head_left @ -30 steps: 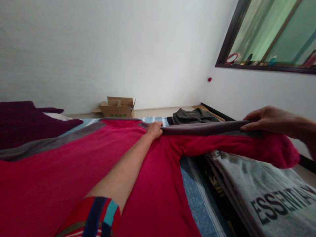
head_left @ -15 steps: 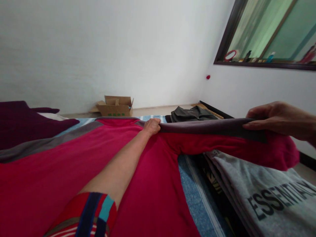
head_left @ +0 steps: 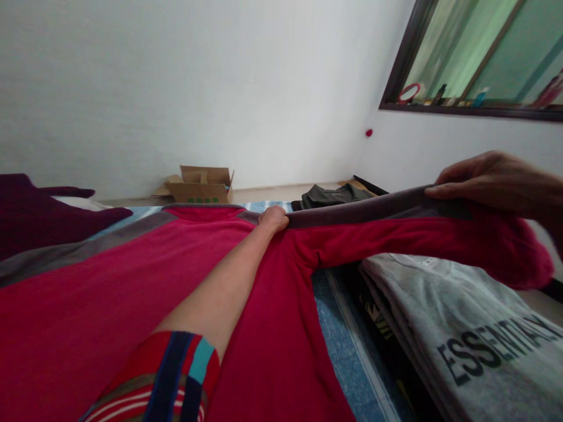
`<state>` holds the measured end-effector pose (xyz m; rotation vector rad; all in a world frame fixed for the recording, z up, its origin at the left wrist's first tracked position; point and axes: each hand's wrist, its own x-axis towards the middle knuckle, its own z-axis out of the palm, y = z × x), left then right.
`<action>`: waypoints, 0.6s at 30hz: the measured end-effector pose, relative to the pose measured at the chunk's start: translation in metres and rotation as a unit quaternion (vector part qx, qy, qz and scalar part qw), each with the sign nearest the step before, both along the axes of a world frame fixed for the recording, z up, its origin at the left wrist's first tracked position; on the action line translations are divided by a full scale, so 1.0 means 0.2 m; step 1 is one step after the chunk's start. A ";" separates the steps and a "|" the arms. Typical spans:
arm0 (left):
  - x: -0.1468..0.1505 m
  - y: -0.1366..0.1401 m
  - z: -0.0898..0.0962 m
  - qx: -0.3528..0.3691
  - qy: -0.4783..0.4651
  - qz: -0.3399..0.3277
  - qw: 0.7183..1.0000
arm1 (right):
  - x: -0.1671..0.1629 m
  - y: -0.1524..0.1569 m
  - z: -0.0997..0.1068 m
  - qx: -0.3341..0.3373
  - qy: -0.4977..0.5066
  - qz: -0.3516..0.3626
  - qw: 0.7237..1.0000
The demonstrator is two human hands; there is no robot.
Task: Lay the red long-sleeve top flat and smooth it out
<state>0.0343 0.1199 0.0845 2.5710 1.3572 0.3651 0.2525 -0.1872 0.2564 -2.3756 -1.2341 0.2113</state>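
A magenta long-sleeved top point(head_left: 132, 293) with grey shoulder and sleeve panels is spread over a blue bed cover point(head_left: 341, 328). My left hand point(head_left: 273, 219) is closed on the grey shoulder, where the sleeve joins the body. Off to the right, my right hand point(head_left: 492, 181) pinches the grey upper edge of the same sleeve between thumb and fingers. Between both hands the sleeve is stretched out and raised, its magenta cuff end drooping past my right hand. Beneath the sleeve lies a folded grey garment point(head_left: 466, 316) with black lettering, on a stack of dark clothes.
A dark purple garment point(head_left: 57, 217) lies at the left. Behind the top stand an open cardboard box point(head_left: 200, 187) and folded dark green clothing point(head_left: 336, 196). White walls point(head_left: 220, 88) rise behind, with a dark-framed window point(head_left: 475, 110) at the upper right.
My right hand has moved upward, lifting the sleeve's outer part higher off the grey garment. My left hand keeps its grip at the shoulder. The view has shifted slightly.
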 end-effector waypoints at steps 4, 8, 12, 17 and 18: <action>0.03 -0.09 -0.07 0.003 0.015 0.034 0.999 | 0.13 0.10 -0.15 -0.066 -0.088 -0.011 0.994; 0.06 -0.17 -0.14 0.038 -0.008 0.041 0.998 | 0.16 0.10 -0.28 -0.086 -0.107 -0.012 0.990; 0.06 -0.23 -0.17 0.048 -0.025 0.053 0.997 | 0.16 0.09 -0.31 -0.072 -0.110 -0.017 0.991; 0.04 -0.27 -0.22 0.043 -0.022 0.017 0.999 | 0.19 0.14 -0.31 -0.083 -0.202 -0.032 0.975; 0.03 -0.27 -0.24 0.042 -0.018 0.000 0.999 | 0.19 0.14 -0.30 -0.086 -0.200 -0.030 0.976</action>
